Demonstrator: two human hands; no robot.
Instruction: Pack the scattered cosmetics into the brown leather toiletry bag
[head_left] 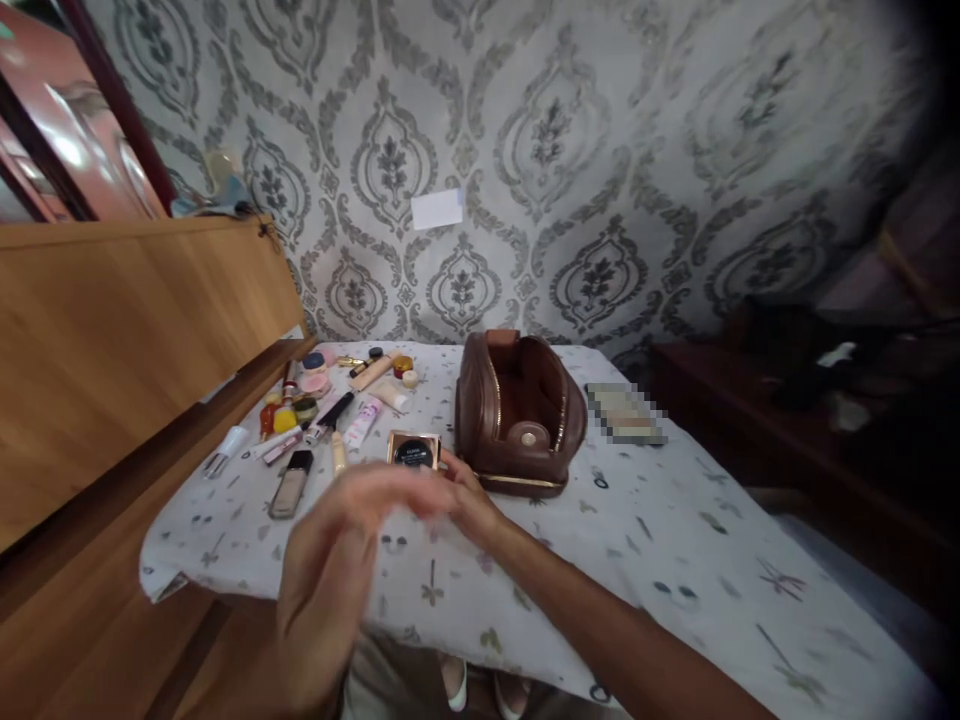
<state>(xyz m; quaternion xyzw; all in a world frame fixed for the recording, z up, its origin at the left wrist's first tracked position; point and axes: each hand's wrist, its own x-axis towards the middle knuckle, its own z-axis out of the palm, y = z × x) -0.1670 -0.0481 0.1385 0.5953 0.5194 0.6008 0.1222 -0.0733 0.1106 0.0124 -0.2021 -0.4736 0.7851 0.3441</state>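
Note:
My right hand [474, 508] grips a square gold-edged compact [414, 450] with a round black centre, just left of the bag. Its fingers touch the compact's right side, and part of the grip is hidden. Nearer to me, my left hand [337, 545] is raised with fingers stretched to the right, blurred, overlapping the right hand in view; nothing shows in it. The brown makeup bag [517, 470] stands unzipped, with its interior exposed. Left of the compact lie a foundation bottle [291, 485], a cream tube [339, 455] and a pink-and-white tube [365, 420].
Several cosmetics, including a pink jar [315, 384], a yellow-capped item [285, 420] and a silver-capped bottle [225, 452], lie at the table's left. A pixelated flat object [626, 413] is right of the bag. A wooden panel [142, 340] borders the patterned tablecloth [645, 580].

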